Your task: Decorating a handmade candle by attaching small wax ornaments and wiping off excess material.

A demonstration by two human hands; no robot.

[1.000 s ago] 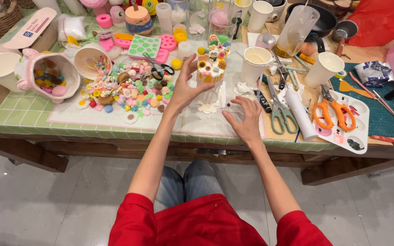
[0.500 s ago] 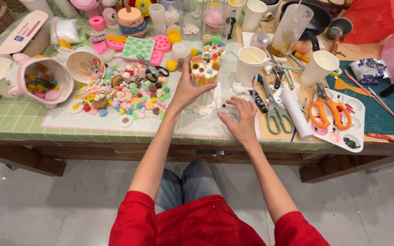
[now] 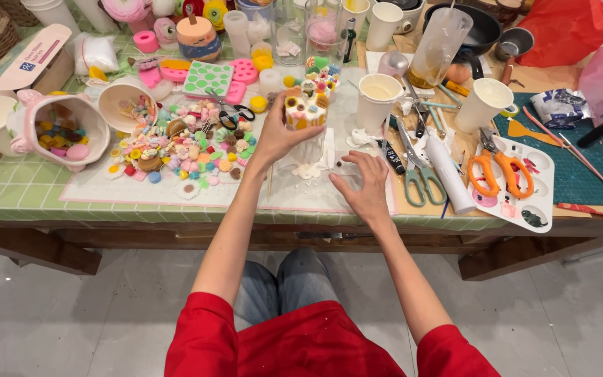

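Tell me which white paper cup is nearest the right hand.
The white paper cup holding pale liquid, just above the right hand. The other cup stands farther right, by the orange-handled scissors.

Your decorated cup (image 3: 306, 112) stands upright just above centre, at about twelve o'clock in the head view. It is a clear tumbler whose upper half is crusted with tiny coloured charms over white cream: yellow, green, pink and orange. Its bare lower half stands on the table among white cream blobs.
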